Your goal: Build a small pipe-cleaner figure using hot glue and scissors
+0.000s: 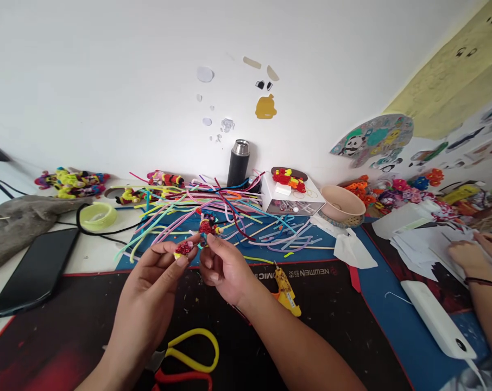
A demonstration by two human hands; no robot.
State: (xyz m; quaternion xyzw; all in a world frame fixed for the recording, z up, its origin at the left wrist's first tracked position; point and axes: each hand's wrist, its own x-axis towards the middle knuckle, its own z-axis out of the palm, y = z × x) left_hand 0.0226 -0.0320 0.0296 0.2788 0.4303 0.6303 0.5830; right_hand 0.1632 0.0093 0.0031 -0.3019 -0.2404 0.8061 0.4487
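Note:
My left hand (156,277) pinches a small dark-red glittery piece with a yellow edge (183,249) between thumb and fingers. Just beside it, my right hand (225,266) grips a small pipe-cleaner figure (206,225) with a red sparkly body and blue and yellow parts. The two pieces are close together; whether they touch I cannot tell. Behind both hands spreads a pile of coloured pipe cleaners (172,212). Below them on the dark mat lie scissors (193,355) with one yellow and one red handle. A yellow glue gun (285,290) rests right of my right forearm.
A phone (34,269) and a roll of tape (97,216) lie at left. Behind stand a black flask (238,165), a white box (294,195) and a pinkish bowl (342,203). At right are a white device (437,317) and another person's hands (474,252) over papers.

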